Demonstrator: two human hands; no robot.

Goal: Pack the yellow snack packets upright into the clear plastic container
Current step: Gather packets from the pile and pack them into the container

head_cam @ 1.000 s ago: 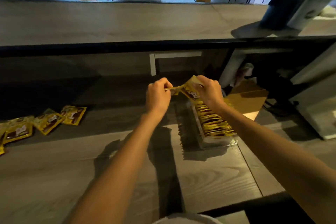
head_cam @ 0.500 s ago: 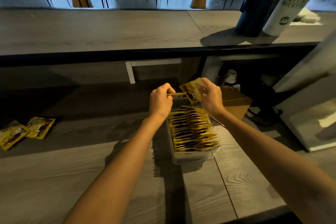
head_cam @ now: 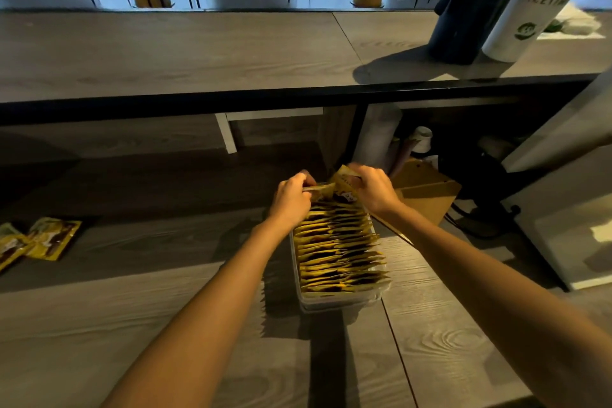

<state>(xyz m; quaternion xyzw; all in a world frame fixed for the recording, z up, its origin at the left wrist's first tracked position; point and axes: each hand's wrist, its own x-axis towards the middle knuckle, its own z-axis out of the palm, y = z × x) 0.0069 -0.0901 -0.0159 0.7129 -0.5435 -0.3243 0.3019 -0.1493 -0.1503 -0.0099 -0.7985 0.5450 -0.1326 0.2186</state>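
Observation:
A clear plastic container (head_cam: 337,303) sits on the wooden counter in front of me, filled with several yellow snack packets (head_cam: 337,252) standing on edge in a row. Both hands are over its far end. My left hand (head_cam: 291,200) pinches one edge of a yellow packet (head_cam: 337,187), and my right hand (head_cam: 374,190) grips the other side. That packet is tilted, and its lower edge meets the tops of the row at the far end. Loose yellow packets (head_cam: 46,238) lie flat at the far left.
A raised counter shelf (head_cam: 185,53) runs across above the work surface, bearing a dark cylinder (head_cam: 463,10) and a white printed cylinder (head_cam: 536,10). A cardboard box (head_cam: 427,194) and dark clutter sit to the right of the container. Chairs stand in the room beyond.
My view has shifted left, so the container now sits nearer the centre. Both hands have lowered the held packet from above the container down to the far end of the row.

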